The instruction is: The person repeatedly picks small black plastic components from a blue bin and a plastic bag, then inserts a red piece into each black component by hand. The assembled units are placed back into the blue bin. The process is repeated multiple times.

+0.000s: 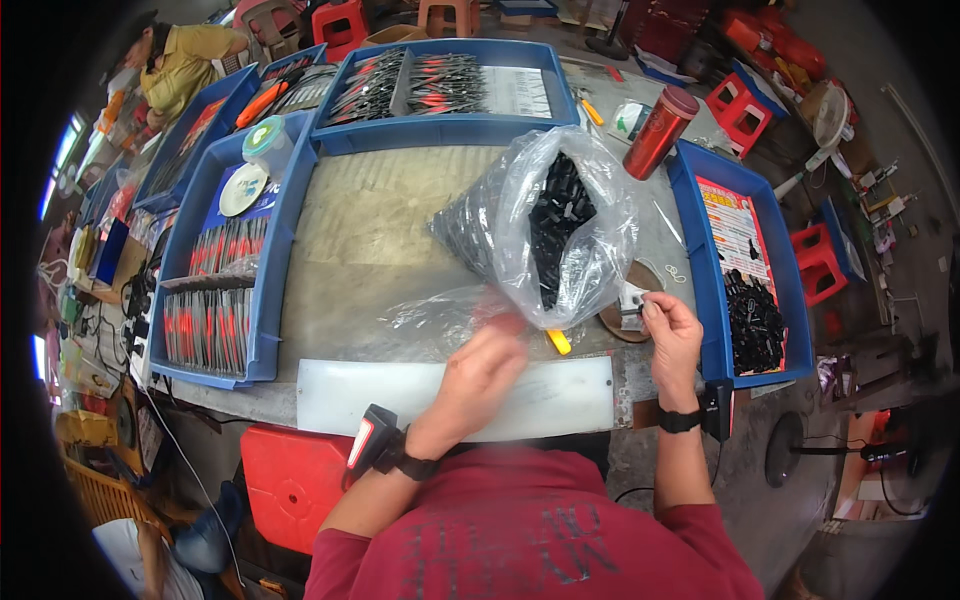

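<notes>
A clear plastic bag stands open on the table, filled with small black parts. My left hand is near the bag's lower left, over crumpled clear film; motion smears its fingers. Thumb and fingers of my right hand are pinched together right of the bag; something small and dark shows at their tips, too small to name. Beside that hand lies a round brown dish with a small whitish packet. A yellow handle pokes out below the bag.
A blue tray at right holds more black parts. Blue trays at left and back hold rows of thin dark-and-red pieces. A red tumbler stands behind the bag. A white board lies along the front edge. Another person sits far left.
</notes>
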`<action>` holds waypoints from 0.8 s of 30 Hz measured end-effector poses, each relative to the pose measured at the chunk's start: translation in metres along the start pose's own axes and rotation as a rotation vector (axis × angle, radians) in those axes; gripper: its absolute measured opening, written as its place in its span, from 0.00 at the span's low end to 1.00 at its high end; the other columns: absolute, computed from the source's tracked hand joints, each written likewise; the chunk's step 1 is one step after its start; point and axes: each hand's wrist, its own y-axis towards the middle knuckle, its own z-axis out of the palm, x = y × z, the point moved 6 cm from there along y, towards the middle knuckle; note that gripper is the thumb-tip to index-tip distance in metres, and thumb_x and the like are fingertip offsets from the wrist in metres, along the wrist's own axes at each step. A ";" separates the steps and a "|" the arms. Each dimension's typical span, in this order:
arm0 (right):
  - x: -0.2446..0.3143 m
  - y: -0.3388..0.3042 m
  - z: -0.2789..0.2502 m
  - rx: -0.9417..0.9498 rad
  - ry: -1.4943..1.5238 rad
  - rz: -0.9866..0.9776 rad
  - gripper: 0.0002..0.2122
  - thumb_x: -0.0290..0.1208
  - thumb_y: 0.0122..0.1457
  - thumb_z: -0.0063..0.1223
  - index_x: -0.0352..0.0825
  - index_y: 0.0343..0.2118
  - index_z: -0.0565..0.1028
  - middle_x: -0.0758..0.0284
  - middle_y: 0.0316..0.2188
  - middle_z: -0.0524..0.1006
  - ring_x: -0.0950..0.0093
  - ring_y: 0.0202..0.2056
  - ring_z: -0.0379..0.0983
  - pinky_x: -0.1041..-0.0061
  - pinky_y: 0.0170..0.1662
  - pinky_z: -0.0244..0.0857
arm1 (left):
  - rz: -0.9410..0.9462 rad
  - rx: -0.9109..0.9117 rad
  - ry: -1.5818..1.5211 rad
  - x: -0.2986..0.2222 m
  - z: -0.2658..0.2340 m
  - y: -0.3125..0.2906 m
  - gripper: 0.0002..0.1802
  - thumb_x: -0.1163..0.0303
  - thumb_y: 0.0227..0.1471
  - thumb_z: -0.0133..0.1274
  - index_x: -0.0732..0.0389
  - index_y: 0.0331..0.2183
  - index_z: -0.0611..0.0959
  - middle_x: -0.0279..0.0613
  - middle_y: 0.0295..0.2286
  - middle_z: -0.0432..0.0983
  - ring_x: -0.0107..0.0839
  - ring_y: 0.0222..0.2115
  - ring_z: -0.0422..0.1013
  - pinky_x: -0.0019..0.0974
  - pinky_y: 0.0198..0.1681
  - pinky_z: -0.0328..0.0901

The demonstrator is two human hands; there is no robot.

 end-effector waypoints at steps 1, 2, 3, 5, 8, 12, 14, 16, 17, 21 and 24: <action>0.002 -0.006 0.004 0.001 0.059 0.023 0.06 0.25 0.53 0.48 0.29 0.33 0.71 0.71 0.24 0.71 0.83 0.23 0.63 0.84 0.28 0.59 | 0.000 0.008 -0.037 -0.001 0.001 0.000 0.03 0.76 0.44 0.51 0.65 0.25 0.74 0.36 0.22 0.66 0.27 0.23 0.62 0.27 0.26 0.58; 0.003 -0.012 0.009 0.006 0.148 0.053 0.07 0.25 0.53 0.48 0.29 0.33 0.71 0.71 0.24 0.71 0.83 0.23 0.63 0.83 0.28 0.59 | -0.016 0.024 -0.102 -0.002 0.002 0.000 0.03 0.77 0.44 0.51 0.65 0.25 0.74 0.36 0.23 0.66 0.26 0.25 0.62 0.26 0.28 0.58; 0.003 -0.019 0.014 0.020 0.261 0.084 0.07 0.25 0.53 0.48 0.29 0.34 0.71 0.70 0.24 0.71 0.82 0.22 0.63 0.82 0.28 0.59 | -0.026 0.040 -0.152 -0.003 0.004 0.000 0.03 0.77 0.45 0.51 0.65 0.25 0.74 0.36 0.23 0.66 0.25 0.25 0.62 0.26 0.28 0.58; 0.005 -0.031 0.027 0.066 0.341 0.132 0.08 0.26 0.53 0.49 0.29 0.34 0.70 0.68 0.25 0.71 0.81 0.22 0.63 0.77 0.29 0.61 | -0.046 0.072 -0.253 -0.005 0.006 0.000 0.03 0.77 0.45 0.51 0.65 0.25 0.74 0.35 0.24 0.66 0.24 0.27 0.62 0.25 0.30 0.58; 0.005 -0.045 0.046 0.134 0.472 0.197 0.08 0.27 0.53 0.49 0.30 0.34 0.70 0.66 0.26 0.71 0.80 0.23 0.63 0.77 0.30 0.61 | -0.096 0.088 -0.394 -0.009 0.010 -0.006 0.02 0.76 0.47 0.50 0.64 0.27 0.75 0.34 0.26 0.65 0.23 0.28 0.62 0.24 0.31 0.58; 0.003 -0.059 0.066 0.188 0.515 0.270 0.09 0.28 0.53 0.49 0.30 0.35 0.70 0.66 0.26 0.72 0.80 0.23 0.63 0.77 0.31 0.61 | -0.110 0.077 -0.524 -0.008 0.013 -0.010 0.02 0.77 0.47 0.50 0.65 0.28 0.75 0.34 0.27 0.65 0.22 0.28 0.61 0.23 0.31 0.58; 0.000 -0.063 0.073 0.194 0.527 0.302 0.09 0.28 0.52 0.50 0.31 0.35 0.70 0.66 0.26 0.72 0.80 0.24 0.64 0.78 0.31 0.61 | -0.133 0.073 -0.565 -0.005 0.014 -0.012 0.02 0.77 0.47 0.50 0.65 0.28 0.74 0.34 0.27 0.65 0.21 0.29 0.61 0.23 0.32 0.58; -0.001 -0.066 0.078 0.210 0.570 0.306 0.08 0.26 0.52 0.50 0.30 0.35 0.71 0.66 0.29 0.73 0.80 0.26 0.67 0.80 0.32 0.63 | -0.127 0.066 -0.553 -0.003 0.014 -0.014 0.02 0.77 0.47 0.49 0.65 0.28 0.74 0.34 0.28 0.65 0.21 0.29 0.61 0.24 0.33 0.58; -0.002 -0.068 0.080 0.221 0.605 0.310 0.08 0.25 0.52 0.49 0.30 0.36 0.71 0.66 0.30 0.73 0.80 0.27 0.69 0.82 0.33 0.64 | -0.140 0.067 -0.570 -0.001 0.015 -0.015 0.02 0.77 0.47 0.49 0.65 0.28 0.74 0.34 0.28 0.65 0.21 0.29 0.61 0.24 0.33 0.58; -0.006 -0.070 0.083 0.223 0.604 0.297 0.08 0.25 0.52 0.50 0.30 0.36 0.71 0.67 0.31 0.73 0.80 0.29 0.69 0.82 0.33 0.64 | -0.142 0.027 -0.564 0.002 0.015 -0.016 0.03 0.77 0.46 0.51 0.65 0.27 0.74 0.36 0.27 0.66 0.24 0.29 0.63 0.26 0.33 0.59; -0.007 -0.071 0.083 0.219 0.583 0.294 0.09 0.25 0.52 0.51 0.30 0.36 0.71 0.67 0.31 0.73 0.80 0.29 0.68 0.82 0.33 0.64 | -0.147 0.026 -0.563 0.003 0.015 -0.017 0.02 0.77 0.46 0.50 0.65 0.27 0.74 0.35 0.28 0.66 0.23 0.30 0.62 0.25 0.34 0.58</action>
